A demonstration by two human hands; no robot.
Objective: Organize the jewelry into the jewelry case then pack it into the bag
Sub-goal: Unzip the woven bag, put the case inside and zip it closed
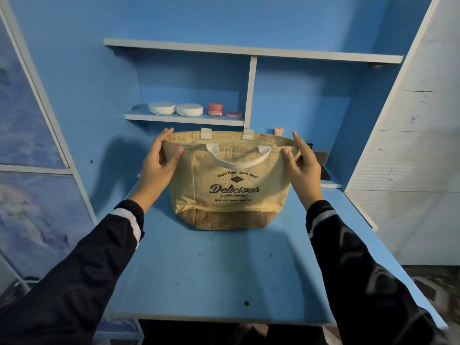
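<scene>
A tan canvas bag (231, 192) printed "Delicious" stands upright at the back of the blue desk (211, 275). Its white handle (237, 159) hangs down over the front. My left hand (159, 160) pinches the bag's left rim, thumb in front and fingers over the top edge. My right hand (300, 161) pinches the right rim the same way. The bag's mouth is held slightly apart between the two hands. What lies inside the bag is hidden. No jewelry case or loose jewelry is in view.
A small shelf (184, 118) behind the bag carries two white round containers (175, 108), a red jar (215, 109) and a pink lid (234, 113). A dark flat object (324, 173) lies at the back right. A white cabinet (410, 158) flanks the desk's right side.
</scene>
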